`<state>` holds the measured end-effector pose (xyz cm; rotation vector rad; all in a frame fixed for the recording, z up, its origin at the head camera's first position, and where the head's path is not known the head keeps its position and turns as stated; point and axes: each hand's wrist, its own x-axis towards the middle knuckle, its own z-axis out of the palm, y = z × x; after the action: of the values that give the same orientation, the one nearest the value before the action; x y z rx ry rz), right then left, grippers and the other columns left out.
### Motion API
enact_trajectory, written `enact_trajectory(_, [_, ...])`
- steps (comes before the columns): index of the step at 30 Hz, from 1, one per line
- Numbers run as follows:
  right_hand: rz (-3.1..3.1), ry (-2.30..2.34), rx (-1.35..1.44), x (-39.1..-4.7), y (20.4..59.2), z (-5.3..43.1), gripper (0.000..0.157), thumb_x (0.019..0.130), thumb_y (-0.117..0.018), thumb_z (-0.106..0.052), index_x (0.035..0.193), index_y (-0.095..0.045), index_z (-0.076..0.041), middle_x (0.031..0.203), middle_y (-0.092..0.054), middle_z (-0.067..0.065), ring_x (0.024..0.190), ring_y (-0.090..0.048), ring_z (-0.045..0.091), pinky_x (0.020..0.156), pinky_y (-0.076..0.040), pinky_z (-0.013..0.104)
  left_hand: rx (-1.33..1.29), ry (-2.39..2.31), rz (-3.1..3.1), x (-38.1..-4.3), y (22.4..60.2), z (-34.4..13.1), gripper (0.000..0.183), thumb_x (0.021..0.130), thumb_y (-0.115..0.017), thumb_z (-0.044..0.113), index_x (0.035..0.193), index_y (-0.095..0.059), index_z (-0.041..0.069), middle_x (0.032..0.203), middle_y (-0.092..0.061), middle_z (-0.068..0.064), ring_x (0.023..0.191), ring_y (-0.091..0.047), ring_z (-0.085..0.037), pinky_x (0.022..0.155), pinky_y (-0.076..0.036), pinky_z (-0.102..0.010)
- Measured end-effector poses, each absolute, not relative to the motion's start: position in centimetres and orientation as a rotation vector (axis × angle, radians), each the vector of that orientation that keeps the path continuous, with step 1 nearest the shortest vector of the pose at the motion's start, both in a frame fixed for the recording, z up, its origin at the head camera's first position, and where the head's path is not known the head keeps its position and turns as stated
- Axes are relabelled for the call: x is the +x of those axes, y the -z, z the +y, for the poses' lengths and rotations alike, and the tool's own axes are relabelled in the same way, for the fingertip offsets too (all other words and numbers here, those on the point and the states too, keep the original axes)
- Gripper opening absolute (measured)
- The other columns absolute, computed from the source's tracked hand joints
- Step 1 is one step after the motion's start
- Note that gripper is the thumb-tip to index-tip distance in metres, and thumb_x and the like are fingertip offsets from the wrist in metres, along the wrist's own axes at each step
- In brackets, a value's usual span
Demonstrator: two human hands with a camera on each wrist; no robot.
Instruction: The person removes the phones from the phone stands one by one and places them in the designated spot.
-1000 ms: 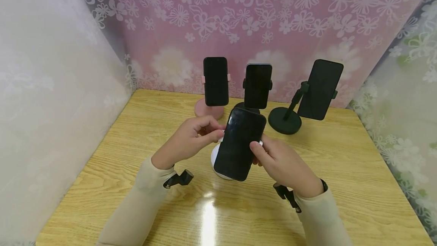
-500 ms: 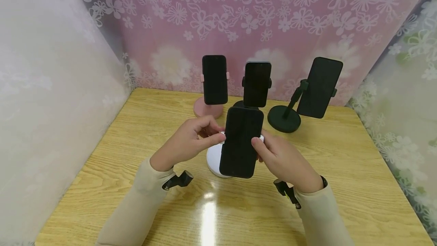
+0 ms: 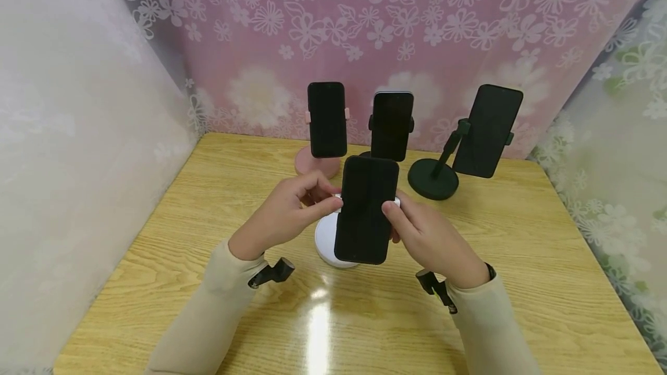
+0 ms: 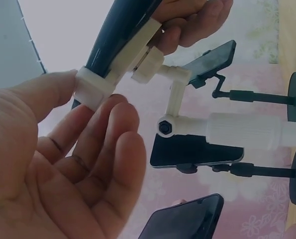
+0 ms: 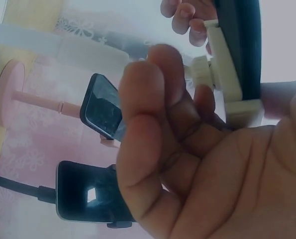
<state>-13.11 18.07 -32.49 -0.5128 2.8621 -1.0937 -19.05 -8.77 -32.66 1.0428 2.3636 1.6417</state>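
Observation:
A black smartphone [image 3: 367,210] sits upright in the clamp of a white phone stand, whose round base [image 3: 327,242] shows partly behind it. My left hand [image 3: 286,210] pinches the clamp's left jaw between thumb and fingers; in the left wrist view that white clamp end [image 4: 93,88] hugs the phone's edge. On the opposite side my right hand [image 3: 429,236] grips the other clamp end, its thumb at the phone's front edge. The stand's jointed white arm [image 4: 175,99] runs behind the phone, hidden from the head view. In the right wrist view, curled fingers [image 5: 143,94] lie behind the clamp.
Behind stand three more phones in holders: one on a pink stand [image 3: 315,162], one phone [image 3: 392,126] in a black holder, one on a dark green stand [image 3: 433,179]. A floral curtain [image 3: 250,57] backs the wooden table [image 3: 208,190].
The held phone has turned from a tilt to nearly upright and shifted slightly up in the view. Both hands keep their hold on the clamp's sides.

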Motion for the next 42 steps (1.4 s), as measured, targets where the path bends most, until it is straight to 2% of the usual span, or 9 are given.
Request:
enact_trajectory(5, [2.898, 1.098, -0.510, -13.33, 32.73, 17.85, 0.034, 0.114, -0.036, -0.039, 0.099, -0.052, -0.014, 0.077, -0.057, -0.001, 0.069, -0.055, 0.015, 0.067, -0.049, 0.034, 1.026, -1.697, 2.372, -19.18, 33.00, -8.56, 0.012, 0.099, -0.074, 0.020, 0.108, -0.070, 0.014, 0.094, -0.073, 0.005, 0.078, -0.067, -0.019, 0.070, -0.055, -0.033])
enact_trajectory(8, [2.918, 1.093, -0.509, -13.43, 32.86, 17.82, 0.034, 0.114, -0.036, -0.039, 0.096, -0.051, -0.014, 0.076, -0.056, -0.002, 0.068, -0.055, 0.014, 0.067, -0.048, 0.034, 1.031, -1.711, 2.387, -19.31, 33.21, -8.45, 0.013, 0.099, -0.074, 0.020, 0.109, -0.070, 0.014, 0.094, -0.073, 0.005, 0.078, -0.067, -0.017, 0.070, -0.056, -0.035])
enact_trajectory(15, [2.920, 1.094, -0.530, -13.55, 32.94, 17.85, 0.034, 0.114, -0.036, -0.038, 0.096, -0.052, -0.014, 0.075, -0.057, -0.004, 0.067, -0.055, 0.013, 0.067, -0.048, 0.033, 1.059, -1.694, 2.424, -19.37, 33.19, -8.48, 0.012, 0.099, -0.073, 0.021, 0.108, -0.070, 0.014, 0.093, -0.073, 0.006, 0.077, -0.065, -0.011, 0.071, -0.056, -0.034])
enact_trajectory(26, [2.917, 1.083, -0.509, -13.54, 33.11, 17.96, 0.036, 0.114, -0.034, -0.039, 0.096, -0.052, -0.015, 0.076, -0.057, -0.002, 0.067, -0.056, 0.014, 0.068, -0.049, 0.034, 1.082, -1.680, 2.450, -19.25, 33.41, -8.17, 0.009, 0.100, -0.072, 0.022, 0.106, -0.069, 0.015, 0.092, -0.071, 0.006, 0.074, -0.062, -0.013, 0.069, -0.054, -0.031])
enact_trajectory(42, [2.871, 1.126, -0.526, -13.60, 33.17, 18.20, 0.035, 0.114, -0.034, -0.038, 0.096, -0.051, -0.015, 0.075, -0.058, -0.002, 0.066, -0.056, 0.015, 0.066, -0.048, 0.033, 1.105, -1.665, 2.402, -19.27, 33.22, -8.41, 0.009, 0.100, -0.072, 0.018, 0.106, -0.068, 0.013, 0.089, -0.070, 0.005, 0.072, -0.062, -0.014, 0.068, -0.055, -0.032])
